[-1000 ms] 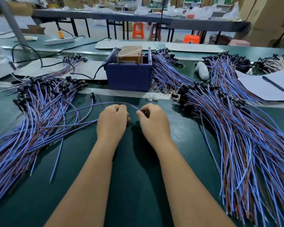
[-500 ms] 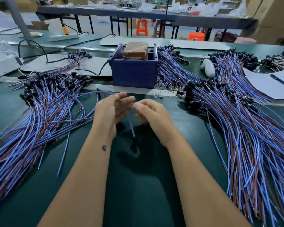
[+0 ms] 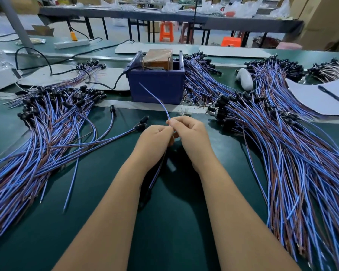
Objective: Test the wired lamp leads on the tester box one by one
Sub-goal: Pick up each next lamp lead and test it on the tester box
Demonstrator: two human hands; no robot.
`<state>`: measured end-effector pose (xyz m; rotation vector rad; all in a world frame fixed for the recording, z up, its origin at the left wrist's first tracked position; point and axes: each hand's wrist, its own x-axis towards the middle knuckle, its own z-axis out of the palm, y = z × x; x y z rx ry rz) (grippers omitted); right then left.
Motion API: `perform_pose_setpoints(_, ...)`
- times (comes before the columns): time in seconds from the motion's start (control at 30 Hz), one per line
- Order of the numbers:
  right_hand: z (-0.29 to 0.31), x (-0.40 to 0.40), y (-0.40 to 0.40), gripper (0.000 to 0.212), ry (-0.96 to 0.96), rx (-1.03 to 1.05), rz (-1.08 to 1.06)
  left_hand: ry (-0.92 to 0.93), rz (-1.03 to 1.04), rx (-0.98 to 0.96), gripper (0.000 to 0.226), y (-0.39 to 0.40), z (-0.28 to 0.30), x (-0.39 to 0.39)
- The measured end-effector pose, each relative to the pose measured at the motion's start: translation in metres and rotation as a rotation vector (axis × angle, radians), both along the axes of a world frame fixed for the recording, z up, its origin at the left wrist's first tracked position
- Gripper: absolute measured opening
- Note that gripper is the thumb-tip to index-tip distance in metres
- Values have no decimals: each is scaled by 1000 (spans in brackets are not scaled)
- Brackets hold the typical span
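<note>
The blue tester box [image 3: 157, 87] stands at the middle back of the green table, with a brown block in it. My left hand [image 3: 155, 141] and my right hand [image 3: 192, 135] meet in front of it, both pinched on one blue-and-brown lamp lead [image 3: 159, 101]. The lead's free wire end rises toward the box front; its other part hangs down between my wrists. A large pile of leads with black lamp holders [image 3: 47, 122] lies on the left, another pile [image 3: 282, 145] on the right.
A black cable [image 3: 104, 87] runs from the box to the left. White paper with a pen [image 3: 332, 94] lies at the far right, a white object [image 3: 244, 80] beside it. More lead bundles [image 3: 202, 75] sit behind the box. Benches and orange stools stand beyond.
My hands opened and dropped the earlier lead to the left, then closed together on another lead. Its wire end now points up toward the box.
</note>
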<state>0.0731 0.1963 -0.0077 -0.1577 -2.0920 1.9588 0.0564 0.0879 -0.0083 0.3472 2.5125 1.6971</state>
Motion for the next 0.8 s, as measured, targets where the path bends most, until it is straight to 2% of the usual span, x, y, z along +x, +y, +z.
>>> perform_pose_setpoints(0.1,0,0,0,12,5,4,-25,2,-27,10,29,0,-3,-1)
perform_pose_setpoints(0.23,-1,-2,3,19,-1,4,-50,24,-8,70,24,2,-4,-1)
perform_pose_setpoints(0.37,-1,-1,2,16,11,32,-74,-14,168,266,17,0,-6,-8)
perform_pose_setpoints(0.43,0,0,2,13,10,32,-54,-20,167,328,18,-3,-6,-11)
perform_pose_setpoints(0.57,0,1,-1,15,-7,27,16,17,101,344,16,-5,-8,-10)
perform_pose_setpoints(0.8,-2,-2,1,16,-2,22,-59,12,216,380,16,-7,-9,-17)
